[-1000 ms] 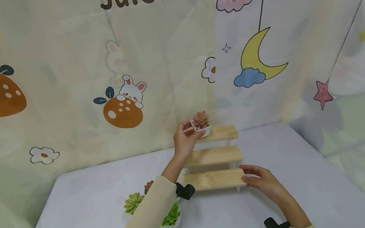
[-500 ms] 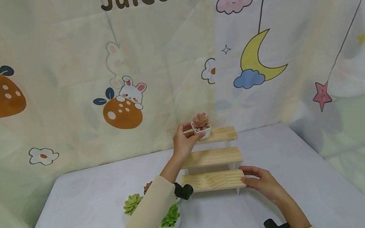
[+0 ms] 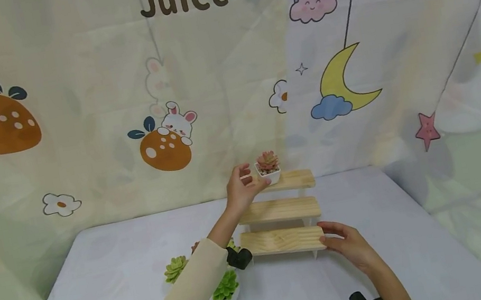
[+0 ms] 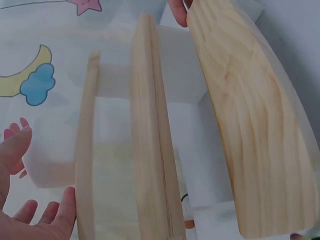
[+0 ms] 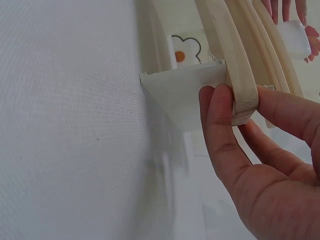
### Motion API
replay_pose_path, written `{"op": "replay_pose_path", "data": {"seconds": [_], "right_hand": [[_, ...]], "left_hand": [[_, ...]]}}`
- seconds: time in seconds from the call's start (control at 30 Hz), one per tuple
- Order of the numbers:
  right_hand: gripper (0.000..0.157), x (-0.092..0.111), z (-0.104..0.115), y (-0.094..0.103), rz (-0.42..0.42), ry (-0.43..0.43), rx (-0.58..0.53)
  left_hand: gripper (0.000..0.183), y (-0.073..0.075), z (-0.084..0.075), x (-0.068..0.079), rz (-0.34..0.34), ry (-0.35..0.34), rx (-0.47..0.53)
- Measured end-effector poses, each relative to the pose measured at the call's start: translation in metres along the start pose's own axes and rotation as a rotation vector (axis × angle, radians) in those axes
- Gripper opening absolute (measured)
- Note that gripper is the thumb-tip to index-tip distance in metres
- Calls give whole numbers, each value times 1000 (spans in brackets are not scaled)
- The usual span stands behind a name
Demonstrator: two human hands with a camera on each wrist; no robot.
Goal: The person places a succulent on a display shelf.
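A three-tier wooden stand [image 3: 282, 239] with white supports stands on the table. On the left part of its top board sits a pink succulent [image 3: 267, 158] in a small white square pot [image 4: 47, 150]. My left hand [image 3: 241, 190] is beside this pot, its fingers spread and apart from it, the thumb still close to its side. In the left wrist view one fingertip lies at the edge of the top board [image 4: 85, 145]. My right hand [image 3: 349, 244] pinches the right end of the lowest board, thumb and fingers on opposite faces [image 5: 242, 102].
Left of the stand are green succulents [image 3: 175, 269] [image 3: 224, 285] and others partly hidden behind my left sleeve [image 3: 189, 298]. A printed cloth backdrop [image 3: 85, 118] hangs right behind the table [image 3: 113, 279]. Black wrist mounts [image 3: 239, 258] stick out from both arms.
My left hand's fingers have loosened and come away from the white pot, which now stands on the top board. The right hand keeps its grip on the lowest board. The view shifts slightly.
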State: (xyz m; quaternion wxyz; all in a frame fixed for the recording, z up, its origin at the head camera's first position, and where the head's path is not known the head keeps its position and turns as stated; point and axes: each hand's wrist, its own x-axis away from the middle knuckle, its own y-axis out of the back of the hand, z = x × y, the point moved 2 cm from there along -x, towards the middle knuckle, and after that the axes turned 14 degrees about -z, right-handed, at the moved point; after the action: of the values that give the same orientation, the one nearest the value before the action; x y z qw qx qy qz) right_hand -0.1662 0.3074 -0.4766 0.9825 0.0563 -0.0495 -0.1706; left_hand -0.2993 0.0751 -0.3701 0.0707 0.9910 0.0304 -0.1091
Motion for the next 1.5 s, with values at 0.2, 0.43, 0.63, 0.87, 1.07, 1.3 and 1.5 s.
{"op": "replay_pose_path", "data": {"seconds": [0.2, 0.43, 0.63, 0.87, 1.07, 1.3, 1.5], "right_hand": [[49, 2, -2, -2, 5, -3, 18], [51, -1, -2, 1, 30, 17, 28], [53, -5, 0, -1, 56, 43, 28], [53, -6, 1, -1, 57, 37, 38], [54, -6, 3, -1, 75, 40, 50], [57, -6, 3, -1, 103, 37, 60], [57, -8, 1, 1, 105, 42, 71]], "left_hand": [[69, 19, -1, 8, -21, -9, -29], [70, 45, -4, 15, 3, -27, -2], [72, 69, 0, 22, 25, -59, 11], [71, 89, -4, 37, -6, -70, -21], [72, 108, 2, 43, -23, -87, -57], [73, 132, 7, 53, -72, -72, -100], [75, 150, 15, 67, -104, -47, -102]]}}
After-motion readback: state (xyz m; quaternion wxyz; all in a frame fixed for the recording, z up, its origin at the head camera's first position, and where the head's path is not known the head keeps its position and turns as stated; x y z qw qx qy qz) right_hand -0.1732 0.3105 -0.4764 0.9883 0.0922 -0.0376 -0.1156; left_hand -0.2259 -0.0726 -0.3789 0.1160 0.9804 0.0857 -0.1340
